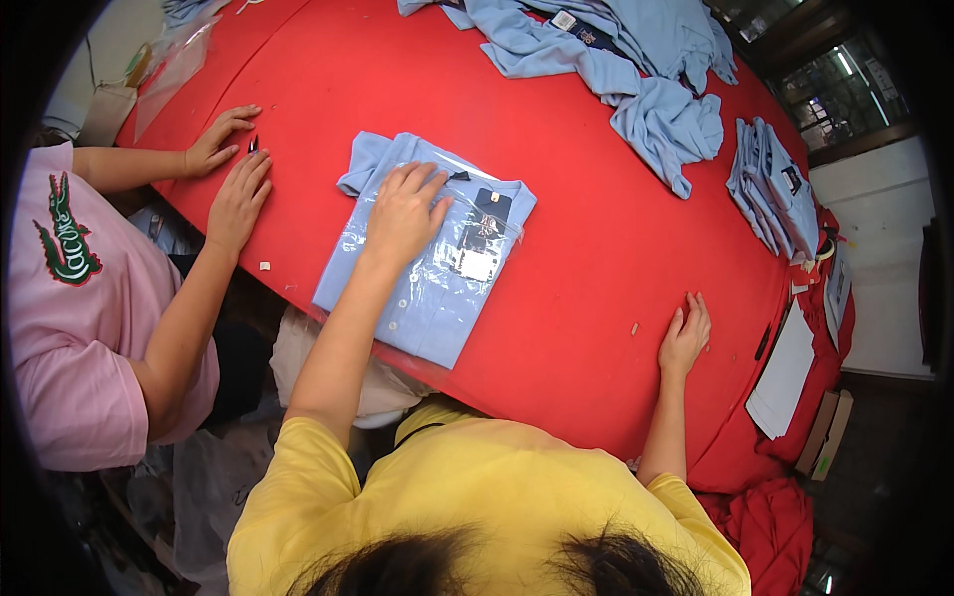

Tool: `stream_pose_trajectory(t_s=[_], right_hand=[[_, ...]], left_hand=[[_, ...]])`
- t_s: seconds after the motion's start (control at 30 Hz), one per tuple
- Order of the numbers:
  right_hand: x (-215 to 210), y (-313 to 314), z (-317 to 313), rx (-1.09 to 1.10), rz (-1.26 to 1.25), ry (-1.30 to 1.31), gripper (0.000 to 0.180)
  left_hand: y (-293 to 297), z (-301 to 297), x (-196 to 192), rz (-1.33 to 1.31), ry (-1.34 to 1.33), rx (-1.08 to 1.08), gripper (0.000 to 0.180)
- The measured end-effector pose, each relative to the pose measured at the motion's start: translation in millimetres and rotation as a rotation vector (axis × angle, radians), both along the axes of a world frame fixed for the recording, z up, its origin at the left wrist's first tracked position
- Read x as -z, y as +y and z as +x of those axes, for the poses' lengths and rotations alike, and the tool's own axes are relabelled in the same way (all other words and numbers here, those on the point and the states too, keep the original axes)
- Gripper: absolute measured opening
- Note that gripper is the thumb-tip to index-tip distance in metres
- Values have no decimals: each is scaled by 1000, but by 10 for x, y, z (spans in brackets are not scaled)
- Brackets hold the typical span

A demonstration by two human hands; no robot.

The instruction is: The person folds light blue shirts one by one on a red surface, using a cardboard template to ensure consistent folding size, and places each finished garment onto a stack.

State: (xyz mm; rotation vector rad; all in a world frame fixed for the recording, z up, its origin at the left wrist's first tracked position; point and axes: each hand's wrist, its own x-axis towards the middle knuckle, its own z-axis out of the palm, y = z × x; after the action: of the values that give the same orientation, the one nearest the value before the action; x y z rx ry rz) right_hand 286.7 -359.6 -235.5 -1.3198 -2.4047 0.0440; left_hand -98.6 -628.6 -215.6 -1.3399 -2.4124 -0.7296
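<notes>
A folded light-blue shirt (427, 320) lies on the red cloth in a clear plastic bag, its far part and one sleeve sticking out of the bag. My left hand (402, 214) rests palm down across its upper part, fingers stretched and slightly apart. Beside those fingers, a dark hang tag (484, 223) with a white label lies over the chest. Shirt buttons show below my left wrist. Well to the right, my right hand (684, 336) lies on the cloth with its fingers extended, touching no garment.
A co-worker in pink rests both hands (237, 204) on the table's left edge. Loose light-blue shirts (636, 74) heap at the far side. A stack of folded shirts (773, 189) stands at the right, with white paper sheets (782, 372) nearer me. Clear plastic (179, 70) lies far left.
</notes>
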Motion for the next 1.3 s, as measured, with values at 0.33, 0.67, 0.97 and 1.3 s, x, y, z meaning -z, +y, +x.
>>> stream_pose_trajectory(t_s=[0.33, 0.67, 0.97, 1.3], right_hand=[[-22, -4, -4, 3, -9, 2, 37], [10, 22, 29, 2, -7, -12, 37], [-119, 17, -44, 7, -43, 5, 33], [-334, 1131, -1753, -134, -105, 303, 38]], left_hand=[[13, 25, -33, 21, -21, -29, 38], [-9, 7, 45, 133, -110, -12, 36], [-1747, -740, -332, 871, -1506, 1880, 28], [-91, 992, -1311, -25, -1273, 487, 54]])
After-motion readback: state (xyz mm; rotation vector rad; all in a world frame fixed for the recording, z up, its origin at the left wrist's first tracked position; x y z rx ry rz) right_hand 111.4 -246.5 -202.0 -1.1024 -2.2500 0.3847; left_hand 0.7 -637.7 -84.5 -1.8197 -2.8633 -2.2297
